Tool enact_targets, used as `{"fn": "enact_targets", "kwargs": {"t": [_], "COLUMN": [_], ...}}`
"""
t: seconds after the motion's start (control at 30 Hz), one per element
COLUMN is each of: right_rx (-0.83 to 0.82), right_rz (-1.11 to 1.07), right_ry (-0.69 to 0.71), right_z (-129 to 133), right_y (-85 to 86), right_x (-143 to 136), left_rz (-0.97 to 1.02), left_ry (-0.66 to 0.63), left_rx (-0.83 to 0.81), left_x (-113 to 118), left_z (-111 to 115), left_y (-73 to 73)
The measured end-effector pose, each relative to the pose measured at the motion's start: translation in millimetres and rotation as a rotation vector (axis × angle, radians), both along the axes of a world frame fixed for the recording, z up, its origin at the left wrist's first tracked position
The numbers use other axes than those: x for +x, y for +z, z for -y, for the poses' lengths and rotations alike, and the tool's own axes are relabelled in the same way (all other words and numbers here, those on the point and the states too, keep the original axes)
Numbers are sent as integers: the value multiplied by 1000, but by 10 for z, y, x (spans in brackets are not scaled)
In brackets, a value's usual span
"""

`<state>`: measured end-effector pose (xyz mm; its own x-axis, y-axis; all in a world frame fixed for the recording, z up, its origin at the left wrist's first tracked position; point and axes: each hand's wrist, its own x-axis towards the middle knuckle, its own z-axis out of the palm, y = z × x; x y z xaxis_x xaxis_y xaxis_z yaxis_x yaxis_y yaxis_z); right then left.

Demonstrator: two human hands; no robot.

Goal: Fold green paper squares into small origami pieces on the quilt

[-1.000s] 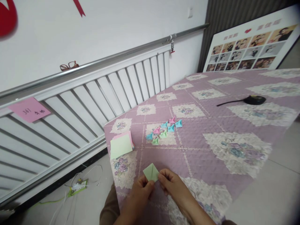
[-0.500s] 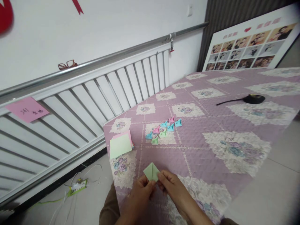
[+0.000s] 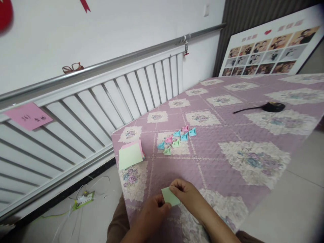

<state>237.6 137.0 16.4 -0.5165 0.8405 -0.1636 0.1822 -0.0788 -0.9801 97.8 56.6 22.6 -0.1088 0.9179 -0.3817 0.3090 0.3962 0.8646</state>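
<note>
We have a small green paper (image 3: pixel 171 196) held out over the near end of the table (image 3: pixel 174 170), its plain face up, and we judge the step in hand to be a fold or a turn between folds. Our left hand (image 3: pixel 155 210) has thumb and fingers pinched on its lower left corner; our right hand (image 3: pixel 186 194) has thumb and forefinger clamped on the upper right edge. The creases are too small to make out, so which fold this is we can't tell. The next move, we think, calls for matched edges and a firm press. Ahead lie the eight pieces (image 3: pixel 176 143), pink, blue and green, well apart from our fingers, with bare cloth between. The stack (image 3: pixel 130 157) sits right at the left edge, so elbow room is tight there; to our right the cloth gives more room
</note>
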Motion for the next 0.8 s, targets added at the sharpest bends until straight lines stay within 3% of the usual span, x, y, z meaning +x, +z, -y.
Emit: {"fn": "enact_targets", "kwargs": {"t": [0.23, 0.33, 0.43, 0.53, 0.8], "right_rx": [299, 342, 377, 411, 509], "right_rz": [279, 328, 374, 441, 589], "right_ry": [88, 98, 120, 127, 111], "right_z": [-21, -47, -66, -74, -79], "right_y": [73, 45, 1, -22, -31], "right_x": [-153, -209, -238, -253, -256], "left_rz": [-279, -531, -710, -806, -974], "left_ry": [-101, -84, -186, -338, -460], "left_rx": [-5, 104, 312, 464, 623], "left_x": [-246, -356, -362, -281, -209], "left_z": [66, 96, 144, 200, 237], "left_y": [-9, -20, -49, -142, -456]}}
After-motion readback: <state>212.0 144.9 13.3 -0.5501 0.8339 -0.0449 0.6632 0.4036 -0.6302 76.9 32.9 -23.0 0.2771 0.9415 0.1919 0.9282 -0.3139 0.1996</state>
